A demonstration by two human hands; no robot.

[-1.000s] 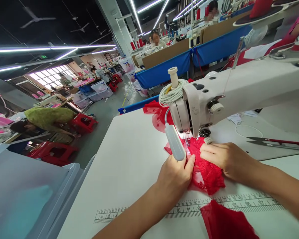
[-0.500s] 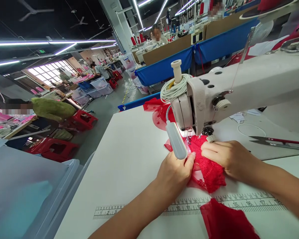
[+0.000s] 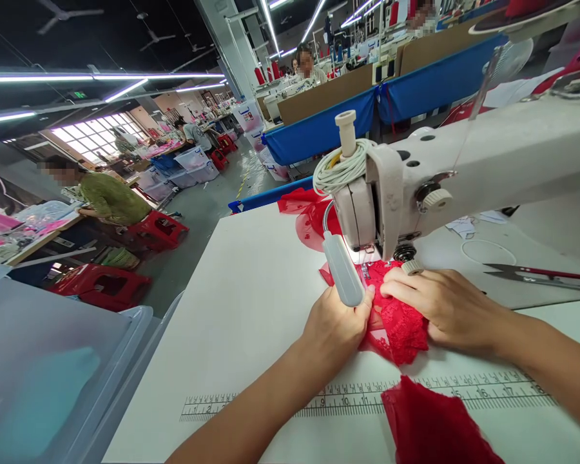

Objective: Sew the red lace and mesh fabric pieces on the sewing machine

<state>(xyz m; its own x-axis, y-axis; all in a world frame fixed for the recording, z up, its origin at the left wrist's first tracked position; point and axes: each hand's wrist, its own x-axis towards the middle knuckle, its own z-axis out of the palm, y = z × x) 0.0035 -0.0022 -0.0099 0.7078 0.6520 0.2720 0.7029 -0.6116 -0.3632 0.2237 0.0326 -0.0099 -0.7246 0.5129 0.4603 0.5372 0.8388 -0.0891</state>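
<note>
Red lace fabric with sheer mesh parts lies under the needle area of a white sewing machine. My left hand is closed on the fabric's left side, its thumb pressed on the edge close to the presser foot; a grey lamp hides some of its fingers. On the other side, my right hand has bent fingers gathering the lace, just below the machine's knob. A second piece of sheer red fabric lies at the table's front. More red fabric is bunched behind the needle.
Thread snips lie on the machine bed at right. A printed ruler runs along the white table. Translucent bins stand at lower left. A co-worker in green sits beyond, near red stools.
Both hands and the lace have shifted slightly forward and left, toward the needle. The front red piece has slid a little left and forward. The co-worker in green sits more upright.
</note>
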